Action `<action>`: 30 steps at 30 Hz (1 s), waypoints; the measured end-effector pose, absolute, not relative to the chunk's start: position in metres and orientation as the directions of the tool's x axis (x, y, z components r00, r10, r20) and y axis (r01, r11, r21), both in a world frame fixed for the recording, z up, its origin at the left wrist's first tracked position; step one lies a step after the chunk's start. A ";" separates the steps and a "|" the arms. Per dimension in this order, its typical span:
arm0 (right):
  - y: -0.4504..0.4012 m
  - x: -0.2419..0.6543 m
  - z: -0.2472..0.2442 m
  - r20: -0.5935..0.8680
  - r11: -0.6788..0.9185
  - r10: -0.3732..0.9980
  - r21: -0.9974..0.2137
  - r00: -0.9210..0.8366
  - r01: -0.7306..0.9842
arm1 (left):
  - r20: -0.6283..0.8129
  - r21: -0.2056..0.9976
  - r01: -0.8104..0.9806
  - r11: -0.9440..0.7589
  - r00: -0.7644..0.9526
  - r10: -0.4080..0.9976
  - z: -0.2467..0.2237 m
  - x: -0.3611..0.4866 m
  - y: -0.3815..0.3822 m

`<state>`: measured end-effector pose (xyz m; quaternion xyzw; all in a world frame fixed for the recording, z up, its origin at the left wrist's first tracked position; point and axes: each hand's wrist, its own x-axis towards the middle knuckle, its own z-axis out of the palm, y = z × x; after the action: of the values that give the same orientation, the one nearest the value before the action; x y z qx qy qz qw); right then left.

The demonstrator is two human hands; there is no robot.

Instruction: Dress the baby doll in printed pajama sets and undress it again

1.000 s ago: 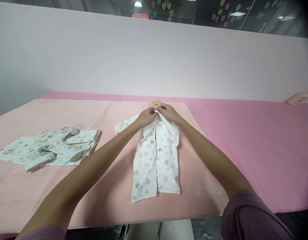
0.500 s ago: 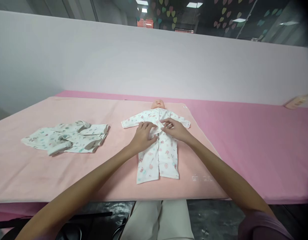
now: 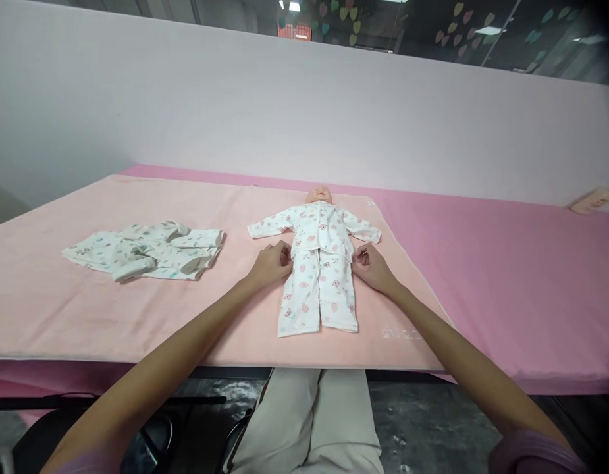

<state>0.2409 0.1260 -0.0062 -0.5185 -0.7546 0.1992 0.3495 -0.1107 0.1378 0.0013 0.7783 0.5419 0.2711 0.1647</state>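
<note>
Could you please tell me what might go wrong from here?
Uneven tugging by the left hand and right hand, both at the hem, might skew the white fabric top with pink prints. The matching white fabric trousers might shift too, as the hem overlaps them. The bald doll, lying on the flat peach fabric mat, could slide.

Counts, clock centred on the doll's outfit. Smooth, pinkish doll (image 3: 318, 193): 1, head at 12 o'clock. White, pink-printed cloth outfit (image 3: 304, 296): sleeves 2, legs 2. Bare hands: 2; left hand (image 3: 273, 264) at 9, right hand (image 3: 375, 267) at 3. Crumpled white, green-printed cloth heap (image 3: 156, 253): 1, at 9; pieces uncertain. Peach bottle-shaped container (image 3: 594, 200): 1, near 3. Flat peach cloth mat (image 3: 205, 322): 1.
</note>
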 end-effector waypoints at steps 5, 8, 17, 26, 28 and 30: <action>0.138 0.224 -0.014 0.261 0.362 0.927 -0.432 -0.270 0.826 | 0.233 0.453 0.805 -0.383 0.308 0.923 -0.004 -0.101 0.149; 0.137 0.211 -0.019 0.285 0.362 0.920 -0.352 -0.270 0.863 | 0.217 0.443 0.799 -0.407 0.345 0.913 -0.005 -0.103 0.147; 0.133 0.204 -0.036 0.253 0.349 0.927 -0.313 -0.276 0.883 | 0.280 0.324 0.862 -0.389 0.305 0.910 -0.014 -0.086 0.143; 0.124 0.207 -0.021 0.213 0.323 0.945 -0.490 -0.249 0.810 | 0.243 0.345 0.873 -0.344 0.271 0.931 -0.010 -0.091 0.130; 0.122 0.207 -0.017 0.206 0.320 0.946 -0.491 -0.249 0.811 | 0.217 0.352 0.876 -0.329 0.266 0.939 -0.006 -0.092 0.125; 0.120 0.209 -0.014 0.194 0.312 0.949 -0.486 -0.247 0.817 | 0.196 0.355 0.877 -0.323 0.268 0.943 -0.002 -0.094 0.122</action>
<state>0.2087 0.1202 -0.0144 -0.5687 -0.7764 0.1440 0.2305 -0.0941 0.1221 -0.0022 0.7913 0.5752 0.1878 0.0881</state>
